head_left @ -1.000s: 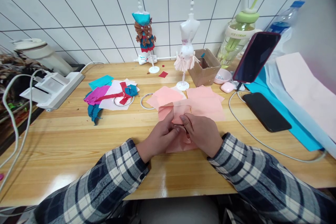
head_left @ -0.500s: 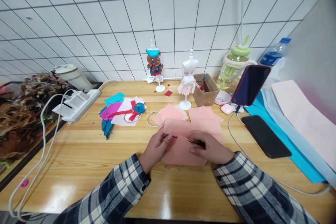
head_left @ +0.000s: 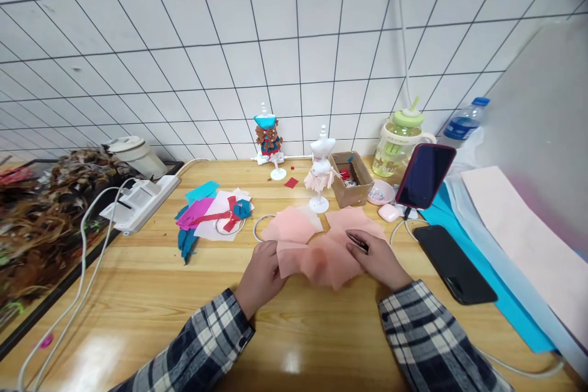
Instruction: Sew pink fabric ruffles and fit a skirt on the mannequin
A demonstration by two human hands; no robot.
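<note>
My left hand (head_left: 263, 275) is closed on the left edge of a thin pink paper sheet (head_left: 337, 260), which bulges and folds between my hands. In my right hand (head_left: 379, 260) is a dark pair of scissors (head_left: 358, 241), mostly hidden by the fingers. That hand also touches the sheet's right side. Just beyond the sheet lie more pink pieces (head_left: 294, 225), with a white ring (head_left: 258, 228) partly under them. Behind them stands a small white dress form (head_left: 321, 162) with a ruffled pink skirt (head_left: 318, 180).
A second dress form (head_left: 269, 135) stands near the wall. Coloured scraps (head_left: 202, 211) lie left, beside a power strip (head_left: 142, 202). A cardboard box (head_left: 353, 190), a green-lidded bottle (head_left: 397, 141), a propped phone (head_left: 425, 174), a black phone (head_left: 454, 264) and large paper sheets (head_left: 519, 226) occupy the right.
The pink sheet has gone from lying fairly flat to bunched and folded. My left hand has shifted left and lower, its back now turned up. The scissors have moved right with my right hand. The view has tilted up.
</note>
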